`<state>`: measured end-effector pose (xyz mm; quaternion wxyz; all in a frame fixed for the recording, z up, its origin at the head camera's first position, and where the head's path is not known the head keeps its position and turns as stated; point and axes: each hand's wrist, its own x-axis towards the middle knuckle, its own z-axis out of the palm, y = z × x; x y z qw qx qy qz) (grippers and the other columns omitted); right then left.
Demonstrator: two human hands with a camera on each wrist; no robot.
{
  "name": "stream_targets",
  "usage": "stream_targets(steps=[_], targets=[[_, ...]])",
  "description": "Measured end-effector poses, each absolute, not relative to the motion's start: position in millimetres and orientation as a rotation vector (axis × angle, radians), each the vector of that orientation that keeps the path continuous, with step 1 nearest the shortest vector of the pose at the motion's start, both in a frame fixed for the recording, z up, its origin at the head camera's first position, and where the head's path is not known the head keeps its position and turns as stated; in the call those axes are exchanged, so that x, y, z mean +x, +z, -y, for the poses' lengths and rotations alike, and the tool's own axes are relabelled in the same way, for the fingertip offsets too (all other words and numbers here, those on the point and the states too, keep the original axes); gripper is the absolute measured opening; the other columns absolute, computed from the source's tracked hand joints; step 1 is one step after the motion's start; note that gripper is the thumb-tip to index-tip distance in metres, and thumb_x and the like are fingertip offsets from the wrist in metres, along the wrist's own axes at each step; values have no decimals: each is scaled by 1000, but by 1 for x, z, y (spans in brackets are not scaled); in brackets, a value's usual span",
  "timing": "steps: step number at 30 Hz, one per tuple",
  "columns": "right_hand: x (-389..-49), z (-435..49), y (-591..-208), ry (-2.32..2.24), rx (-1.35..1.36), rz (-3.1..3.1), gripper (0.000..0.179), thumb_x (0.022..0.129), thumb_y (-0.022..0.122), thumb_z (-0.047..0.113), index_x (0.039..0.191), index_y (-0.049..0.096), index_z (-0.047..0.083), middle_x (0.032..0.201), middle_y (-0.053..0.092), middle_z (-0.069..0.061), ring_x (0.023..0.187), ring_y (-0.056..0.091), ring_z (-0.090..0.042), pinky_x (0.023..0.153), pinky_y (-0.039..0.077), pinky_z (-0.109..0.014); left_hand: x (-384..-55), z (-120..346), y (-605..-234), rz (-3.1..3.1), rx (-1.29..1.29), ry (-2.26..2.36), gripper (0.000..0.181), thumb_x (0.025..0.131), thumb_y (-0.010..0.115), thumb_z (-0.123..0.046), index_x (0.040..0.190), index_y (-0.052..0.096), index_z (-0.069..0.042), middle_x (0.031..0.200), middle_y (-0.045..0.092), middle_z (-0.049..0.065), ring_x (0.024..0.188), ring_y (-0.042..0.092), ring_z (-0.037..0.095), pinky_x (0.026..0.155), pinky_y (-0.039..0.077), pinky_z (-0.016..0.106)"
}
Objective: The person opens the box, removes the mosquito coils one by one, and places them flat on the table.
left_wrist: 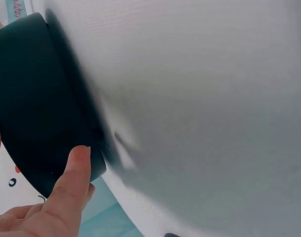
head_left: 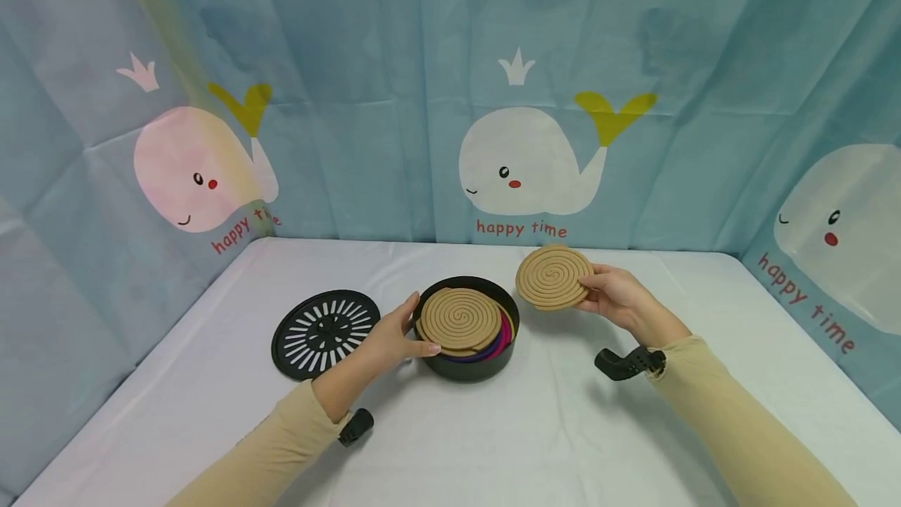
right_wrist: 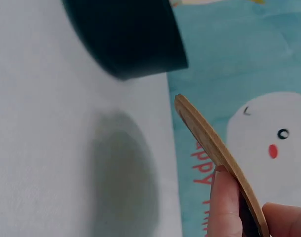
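My right hand pinches a tan mosquito coil by its right edge, above the table. In the right wrist view the coil shows edge-on between thumb and finger. My left hand holds the left side of a round black tin, with the thumb near its front rim. The left wrist view shows a fingertip against the tin's dark wall. Inside the tin lies a stack of coils, a tan coil on top and purple and magenta edges below.
A black slotted lid lies flat on the white tablecloth, left of the tin. Behind the table hangs a blue curtain printed with whales. Each wrist carries a black camera mount.
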<state>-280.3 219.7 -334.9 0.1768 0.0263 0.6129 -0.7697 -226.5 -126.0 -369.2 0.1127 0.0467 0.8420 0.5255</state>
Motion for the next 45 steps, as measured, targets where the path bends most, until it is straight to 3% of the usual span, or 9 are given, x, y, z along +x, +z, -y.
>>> stream_targets(steps=[5,8,10,13,16,20,26,32,45], targets=[[-289,-223,-345,-2181,109,-1711,58,102,31,-3,152,1,-8,84,68,-1,80,68,-11,73,57,-28,-225,126,-370,-2470,129,1545,99,79,81,-5,155,17,-2,159,18,17,141,24,40,113,23,51],[-294,-224,-350,-2176,162,-1701,58,102,31,-4,152,1,-8,106,66,-18,80,67,-11,76,57,-31,-223,125,-369,-2464,126,1547,99,79,80,-5,155,16,-2,159,18,17,141,24,40,113,23,51],[-297,-225,-353,-2175,205,-1679,59,102,31,-3,153,0,-6,133,50,-30,81,66,-11,85,55,-33,-223,125,-369,-2461,129,1549,99,79,80,-5,155,16,-3,159,18,17,141,24,40,113,23,51],[-303,-224,-357,-2177,265,-1629,59,103,29,-2,154,-1,-2,157,12,-25,89,65,-12,101,44,-38,-222,125,-368,-2465,138,1541,99,80,80,-6,155,16,-3,159,18,17,141,24,40,113,22,52],[-308,-223,-360,-2179,314,-1600,59,103,28,-1,154,-3,0,158,7,-23,112,58,-19,107,33,-39,-221,125,-368,-2465,151,1537,99,80,80,-6,155,15,-2,159,18,18,141,24,40,113,22,52],[-313,-222,-364,-2199,366,-1557,60,103,28,-1,154,-4,2,159,8,-21,135,36,-23,105,37,-37,-222,124,-367,-2460,150,1540,99,80,79,-6,155,15,-3,159,18,18,141,24,40,113,23,52],[-314,-226,-367,-2192,358,-1515,59,103,25,-1,153,-7,-2,159,3,-22,135,36,-25,107,35,-38,-222,122,-366,-2463,151,1542,98,80,80,-6,155,16,-3,159,18,18,141,26,40,113,23,51],[-313,-229,-362,-2178,357,-1465,60,102,22,0,149,-16,-5,158,-12,-21,145,0,-29,116,10,-41,-223,123,-366,-2451,132,1553,99,81,79,-5,156,14,-3,159,16,17,142,24,40,113,22,52],[-305,-245,-358,-2205,355,-1409,61,104,18,6,148,-23,-2,156,-21,-23,145,-8,-36,116,8,-42,-225,125,-366,-2466,120,1529,100,80,79,-6,156,14,-4,159,17,17,141,24,40,114,21,51]])
